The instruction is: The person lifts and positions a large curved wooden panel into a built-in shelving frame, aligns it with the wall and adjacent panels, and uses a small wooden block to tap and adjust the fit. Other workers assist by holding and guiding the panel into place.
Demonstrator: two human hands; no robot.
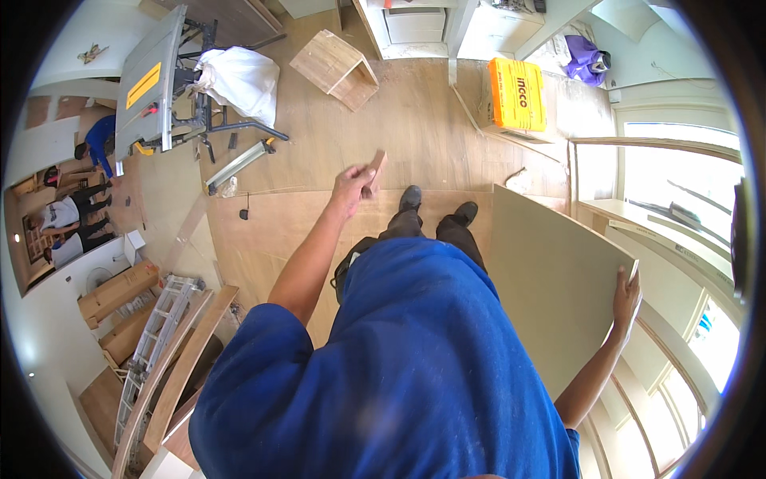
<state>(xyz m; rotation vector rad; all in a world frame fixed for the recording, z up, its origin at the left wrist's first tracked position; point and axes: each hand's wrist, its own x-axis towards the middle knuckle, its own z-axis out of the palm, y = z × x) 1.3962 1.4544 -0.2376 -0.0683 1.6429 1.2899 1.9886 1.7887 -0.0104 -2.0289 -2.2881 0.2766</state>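
Observation:
My left hand (351,190) is closed around a small flat piece of wood (378,166), held out over the floor left of my feet. My right hand (627,297) grips the edge of a large grey-beige board (550,295) that stands on edge along my right side. The fingers of that hand are partly hidden by the board's edge. The board's far corner reaches down near my right shoe (459,214).
A table saw (150,92) on a folding stand, with a white bag (239,84), is at the far left. A wooden box (335,68) and an orange-yellow carton (517,94) stand ahead. Left lie a ladder (158,335) and planks (187,367). Other people (97,144) are further left.

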